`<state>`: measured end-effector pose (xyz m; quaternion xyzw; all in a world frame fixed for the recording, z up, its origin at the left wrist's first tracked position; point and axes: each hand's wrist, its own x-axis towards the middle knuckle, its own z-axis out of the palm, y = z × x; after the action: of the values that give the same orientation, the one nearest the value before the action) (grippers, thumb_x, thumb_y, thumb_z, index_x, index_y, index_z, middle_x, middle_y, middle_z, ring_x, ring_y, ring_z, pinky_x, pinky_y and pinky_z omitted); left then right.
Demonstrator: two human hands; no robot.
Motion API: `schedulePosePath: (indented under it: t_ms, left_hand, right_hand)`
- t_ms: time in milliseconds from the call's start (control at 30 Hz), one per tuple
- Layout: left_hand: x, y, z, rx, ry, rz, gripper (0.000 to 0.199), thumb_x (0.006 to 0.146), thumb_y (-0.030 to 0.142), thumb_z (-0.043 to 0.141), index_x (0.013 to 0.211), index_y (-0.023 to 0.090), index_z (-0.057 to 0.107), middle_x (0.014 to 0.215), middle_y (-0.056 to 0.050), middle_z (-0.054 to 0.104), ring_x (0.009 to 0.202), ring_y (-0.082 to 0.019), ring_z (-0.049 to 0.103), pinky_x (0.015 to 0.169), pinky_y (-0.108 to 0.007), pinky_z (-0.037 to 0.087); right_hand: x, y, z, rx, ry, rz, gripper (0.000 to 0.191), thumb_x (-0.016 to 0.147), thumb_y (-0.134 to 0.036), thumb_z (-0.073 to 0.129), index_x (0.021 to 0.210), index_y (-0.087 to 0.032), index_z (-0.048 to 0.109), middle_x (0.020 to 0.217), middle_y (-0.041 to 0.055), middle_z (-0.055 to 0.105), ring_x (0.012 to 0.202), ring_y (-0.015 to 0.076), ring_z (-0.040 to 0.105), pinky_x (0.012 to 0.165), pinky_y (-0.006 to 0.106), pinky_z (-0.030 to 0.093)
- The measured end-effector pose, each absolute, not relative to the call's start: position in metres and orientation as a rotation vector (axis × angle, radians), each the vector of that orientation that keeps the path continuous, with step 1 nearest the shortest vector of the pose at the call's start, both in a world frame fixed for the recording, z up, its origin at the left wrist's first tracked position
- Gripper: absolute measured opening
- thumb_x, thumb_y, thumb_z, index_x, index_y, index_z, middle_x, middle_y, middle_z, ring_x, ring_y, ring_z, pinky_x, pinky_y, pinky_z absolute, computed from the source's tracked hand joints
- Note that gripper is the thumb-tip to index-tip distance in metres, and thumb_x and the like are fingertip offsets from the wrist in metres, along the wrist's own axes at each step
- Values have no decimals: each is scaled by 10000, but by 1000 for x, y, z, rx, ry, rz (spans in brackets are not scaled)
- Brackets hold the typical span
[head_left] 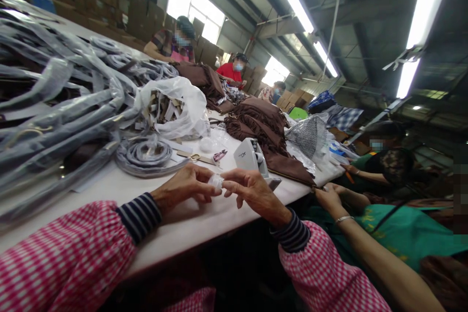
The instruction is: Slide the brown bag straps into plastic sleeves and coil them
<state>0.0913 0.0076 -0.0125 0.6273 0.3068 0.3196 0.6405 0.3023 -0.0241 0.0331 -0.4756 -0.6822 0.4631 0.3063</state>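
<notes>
Fingertip work on a scrap of clear plastic (216,181)

It looks light, soft and perhaps slippery; I'd take it by its edges. It sits between the hands above the table (193,219), near side: left hand (187,184) pinching from the left, right hand (252,191) from the right, thumbs and fingers nearly together.

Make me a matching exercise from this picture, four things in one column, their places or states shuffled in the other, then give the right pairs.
1. clear plastic piece
2. grey coil
3. white bag
4. brown fabric items

A. gaping, with strips inside
B. heaped together
C. between the left hand and right hand
D. lying flat, just in front of the white bag

Pairs: 1-C, 2-D, 3-A, 4-B
</notes>
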Motion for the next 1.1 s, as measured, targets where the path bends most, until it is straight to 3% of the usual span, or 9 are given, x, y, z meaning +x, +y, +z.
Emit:
schedulePosePath:
  t_ms: [167,567,800,967,1100]
  left_hand:
    - [94,7,-14,1452,728,692,278,667,345,804,816,114,765,637,-2,659,593,-150,613,562,-237,511]
    - [95,4,-17,1461,720,702,199,646,237,730,785,99,766,655,-10,664,593,-133,588,553,-222,496]
    - [93,8,-19,1472,716,677,249,664,275,767,844,103,787,684,-26,704,595,-150,625,563,-238,529]
    - [91,7,-15,1474,723,678,255,678,319,787,818,106,783,653,-23,689,580,-153,630,552,-234,522]
    - [92,6,-13,1484,724,644,269,685,341,785,829,113,785,659,-26,687,603,-169,645,565,-244,531]
  right_hand:
    - [297,-23,35,-1296,-1805,1193,323,811,-412,761,902,-103,756,750,57,707,648,156,682,409,173,469]
    - [294,-28,33,-1310,-1529,1415,386,655,-376,906,885,-92,783,706,59,734,613,145,684,431,172,489]
    - [296,-29,34,-1321,-1621,1366,278,710,-302,818,898,-99,788,740,69,748,635,154,704,434,164,488]
    - [301,-25,43,-1298,-1942,1240,277,863,-339,690,985,-106,779,842,88,742,715,181,734,399,154,479]
    - [300,-23,53,-1326,-2198,1066,220,934,-277,613,939,-118,765,788,60,711,659,148,697,401,143,472]
